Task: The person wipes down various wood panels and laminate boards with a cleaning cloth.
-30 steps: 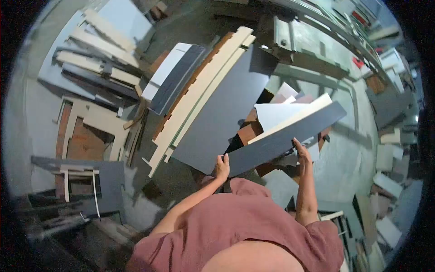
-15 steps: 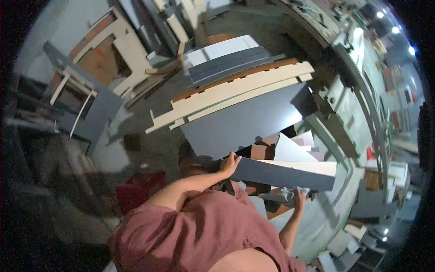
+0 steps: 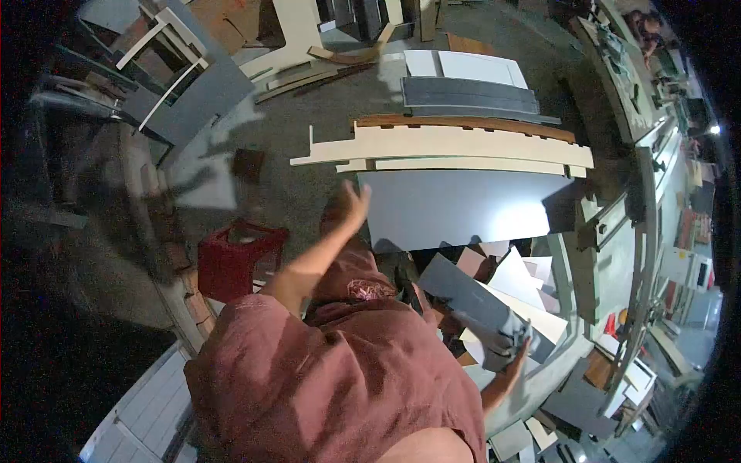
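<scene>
My left hand (image 3: 356,207) is at the left edge of a large flat grey panel (image 3: 455,204), its fingers apart and nothing held in them. My right hand (image 3: 522,349) is closed on a crumpled grey cloth (image 3: 498,347), low on the right. The cloth overlaps a narrow grey board (image 3: 467,292) with a cream edge, which lies slanted over a heap of offcuts (image 3: 513,274). Parts of my right fingers are hidden behind the cloth.
Beyond the panel lie long cream strips (image 3: 478,147), dark grey boards (image 3: 471,94) and white boards (image 3: 478,68). A red plastic stool (image 3: 228,266) stands at my left. Metal machine rails (image 3: 648,208) run along the right side.
My left hand has let go of the narrow grey board and moved up to the large panel's edge. The board now slopes down to the right. The camera view has turned.
</scene>
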The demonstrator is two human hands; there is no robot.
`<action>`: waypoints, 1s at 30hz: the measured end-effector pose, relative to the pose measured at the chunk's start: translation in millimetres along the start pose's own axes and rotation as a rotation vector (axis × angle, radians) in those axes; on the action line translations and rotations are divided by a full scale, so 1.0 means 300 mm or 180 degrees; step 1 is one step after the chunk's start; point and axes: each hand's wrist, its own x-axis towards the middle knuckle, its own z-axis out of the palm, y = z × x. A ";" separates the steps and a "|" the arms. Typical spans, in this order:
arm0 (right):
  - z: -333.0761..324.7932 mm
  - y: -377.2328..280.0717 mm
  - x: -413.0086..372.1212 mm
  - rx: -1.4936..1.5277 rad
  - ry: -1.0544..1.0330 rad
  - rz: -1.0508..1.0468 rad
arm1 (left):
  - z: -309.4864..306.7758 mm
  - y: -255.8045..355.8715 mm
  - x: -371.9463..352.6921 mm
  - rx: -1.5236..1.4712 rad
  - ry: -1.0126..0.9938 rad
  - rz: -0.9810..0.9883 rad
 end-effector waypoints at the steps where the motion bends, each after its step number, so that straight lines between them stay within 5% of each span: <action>1: 0.010 0.040 0.031 0.0410 -0.0100 0.0464 | -0.035 -0.096 0.107 0.0112 0.0540 -0.0045; 2: 0.191 -0.045 -0.079 0.0721 -0.0266 0.0829 | -0.116 -0.118 0.190 -0.0461 0.0708 -0.0160; 3: 0.173 0.042 -0.021 0.0966 -0.0613 0.0820 | -0.191 -0.136 0.264 0.0160 0.0945 -0.0328; 6: 0.438 0.001 -0.126 0.1351 -0.0907 0.0780 | -0.297 -0.144 0.429 -0.0753 0.1170 -0.2387; 7: 0.478 0.023 -0.127 0.1428 -0.0809 0.0927 | -0.273 -0.390 0.534 -0.3348 0.0478 -0.1943; 8: 0.505 0.070 -0.105 0.1581 -0.1171 0.0852 | -0.354 -0.263 0.500 -0.3379 0.0243 -0.2742; 10: 0.590 0.063 -0.155 0.1550 -0.1056 0.0973 | -0.365 -0.262 0.511 -0.4605 -0.0211 -0.2586; 13: 0.689 0.070 -0.186 0.1680 -0.0910 0.1250 | -0.302 -0.265 0.566 -0.4700 0.0172 -0.2938; 14: 0.735 0.051 -0.208 0.1694 -0.0910 0.1240 | -0.296 -0.259 0.573 -0.4637 -0.0151 -0.2684; 15: 0.773 0.031 -0.229 0.1689 -0.0933 0.1254 | -0.309 -0.118 0.543 -0.4953 0.0905 -0.3099; 16: 0.795 0.034 -0.236 0.1748 -0.0883 0.1211 | -0.309 -0.092 0.567 -0.5773 0.0211 -0.2973; 17: 0.811 0.043 -0.244 0.1784 -0.0894 0.1188 | -0.257 -0.247 0.632 -0.5111 0.0365 -0.3175; 22: 0.921 0.082 -0.283 0.1899 -0.0510 0.1191 | -0.237 -0.306 0.680 -0.4543 0.0435 -0.3110; 25: 1.004 0.120 -0.255 0.2148 -0.0622 0.1235 | -0.315 -0.109 0.614 -0.4271 0.0679 -0.3563; 27: 1.086 0.095 -0.227 0.2276 -0.0729 0.1260 | -0.272 -0.276 0.664 -0.4197 -0.0100 -0.3298; 30: 1.192 0.024 -0.170 0.2395 -0.1085 0.1471 | -0.372 -0.057 0.581 -0.3737 0.0435 -0.3529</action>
